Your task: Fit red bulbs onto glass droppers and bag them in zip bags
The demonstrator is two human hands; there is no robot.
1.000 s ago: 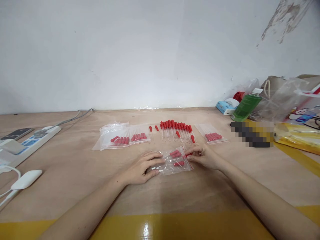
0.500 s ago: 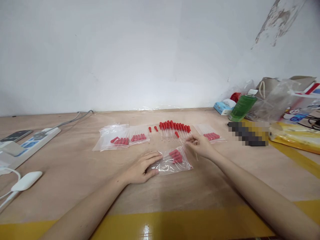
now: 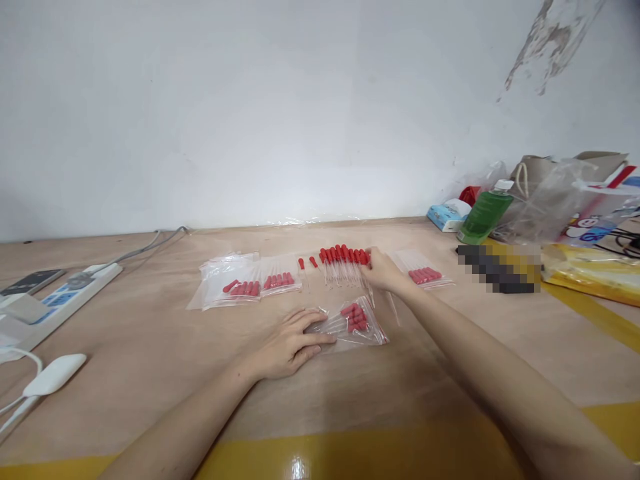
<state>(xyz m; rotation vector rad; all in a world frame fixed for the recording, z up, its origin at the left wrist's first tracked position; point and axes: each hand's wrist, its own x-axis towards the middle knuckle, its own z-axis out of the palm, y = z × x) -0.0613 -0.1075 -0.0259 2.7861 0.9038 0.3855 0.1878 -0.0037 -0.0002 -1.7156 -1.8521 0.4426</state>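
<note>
My left hand point(image 3: 295, 345) lies with fingers spread on the left end of a clear zip bag point(image 3: 373, 337), which holds several droppers with red bulbs point(image 3: 356, 317). Beyond the bag is a row of loose glass droppers point(image 3: 343, 255), red bulbs pointing to the wall. At the right end of that row, my right hand point(image 3: 384, 269) is closed around the bulb of a dropper; its fingertips are partly hidden. Two separate droppers point(image 3: 313, 262) lie just left of the row.
Filled bags point(image 3: 280, 272) lie left of the row, another bag point(image 3: 425, 272) to its right. A white power strip point(image 3: 75, 303) and cables are at far left. On the right stand a green bottle point(image 3: 485, 213), a tissue pack point(image 3: 447, 217) and plastic bags.
My right hand has moved away from me and slightly left, to the row's right end. The dropper lying in front of the row no longer shows there. My left fingers have spread further over the bag.
</note>
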